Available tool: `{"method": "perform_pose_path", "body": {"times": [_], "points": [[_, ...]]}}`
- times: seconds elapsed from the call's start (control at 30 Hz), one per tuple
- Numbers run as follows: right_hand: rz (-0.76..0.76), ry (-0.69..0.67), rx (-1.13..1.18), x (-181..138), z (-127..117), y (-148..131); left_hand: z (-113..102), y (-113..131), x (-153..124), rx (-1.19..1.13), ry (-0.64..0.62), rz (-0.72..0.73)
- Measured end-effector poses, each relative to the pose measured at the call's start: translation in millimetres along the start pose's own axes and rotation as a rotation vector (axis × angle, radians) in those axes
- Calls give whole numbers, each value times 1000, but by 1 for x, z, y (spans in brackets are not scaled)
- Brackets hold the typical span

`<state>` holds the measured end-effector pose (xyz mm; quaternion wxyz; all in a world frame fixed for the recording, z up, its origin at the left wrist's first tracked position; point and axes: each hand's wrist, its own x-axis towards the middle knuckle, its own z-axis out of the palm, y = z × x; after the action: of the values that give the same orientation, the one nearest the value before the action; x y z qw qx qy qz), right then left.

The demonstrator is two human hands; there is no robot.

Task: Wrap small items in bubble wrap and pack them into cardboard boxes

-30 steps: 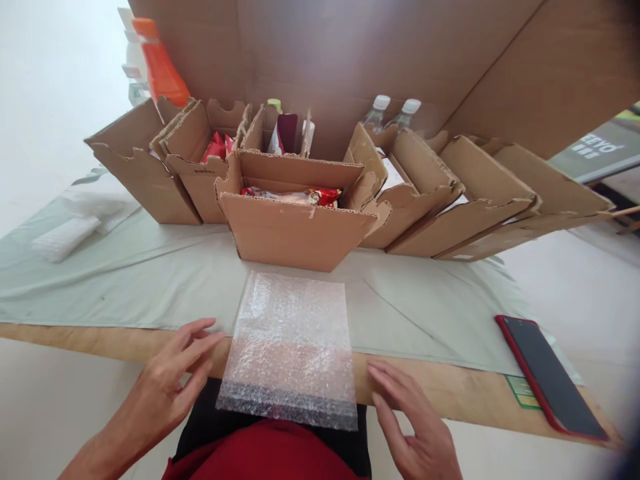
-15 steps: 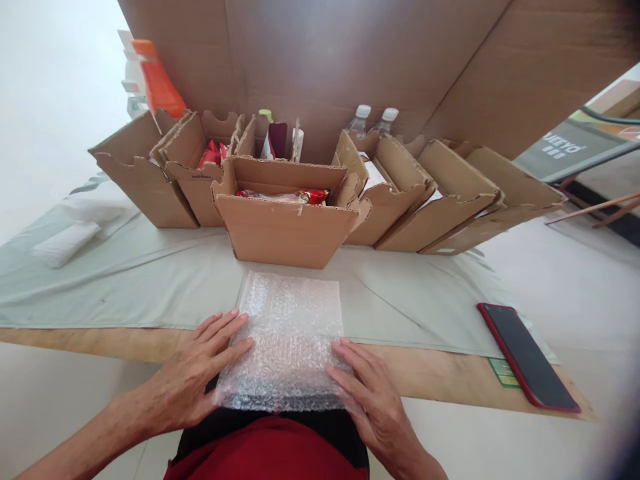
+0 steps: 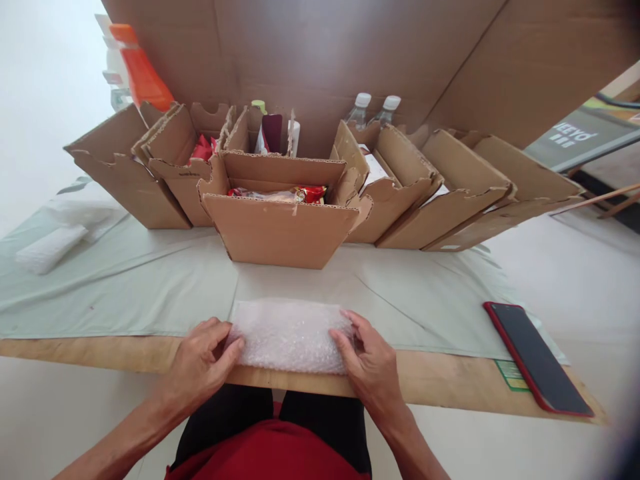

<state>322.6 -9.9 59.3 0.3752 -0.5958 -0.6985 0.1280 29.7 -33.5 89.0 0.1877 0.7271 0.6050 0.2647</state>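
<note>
A folded sheet of bubble wrap (image 3: 293, 337) lies at the table's front edge, its long side running left to right. My left hand (image 3: 203, 357) pinches its left end, thumb on top and fingers curled at the side. At the right end, my right hand (image 3: 367, 357) grips it the same way, thumb over the top face. Just beyond the wrap stands a cardboard box (image 3: 280, 230) with red and clear packets (image 3: 310, 194) showing in its open top.
More open cardboard boxes (image 3: 400, 193) stand in a row behind, with clear bottles (image 3: 387, 110) and an orange bottle (image 3: 143, 73) at the back. Other bubble wrap (image 3: 53, 248) lies far left. A red-edged phone (image 3: 537, 357) rests on the right corner.
The bubble wrap has been folded over into a shorter strip and now rests wholly at the table edge. My hands have gone from lying flat beside it to gripping its ends.
</note>
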Motion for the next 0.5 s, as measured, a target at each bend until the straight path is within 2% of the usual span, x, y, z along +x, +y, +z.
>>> {"method": "perform_pose_path", "body": {"times": [0.1, 0.2, 0.37, 0.5], "points": [[-163, 75, -191, 2, 12, 6, 10, -4, -1, 139, 87, 89], [-221, 72, -243, 2, 15, 7, 16, -7, -5, 186, 83, 113], [-253, 0, -312, 8, 10, 8, 9, -12, -13, 205, 42, 54], [-232, -41, -345, 20, 1, 13, 2, -15, -12, 226, 65, -93]]}}
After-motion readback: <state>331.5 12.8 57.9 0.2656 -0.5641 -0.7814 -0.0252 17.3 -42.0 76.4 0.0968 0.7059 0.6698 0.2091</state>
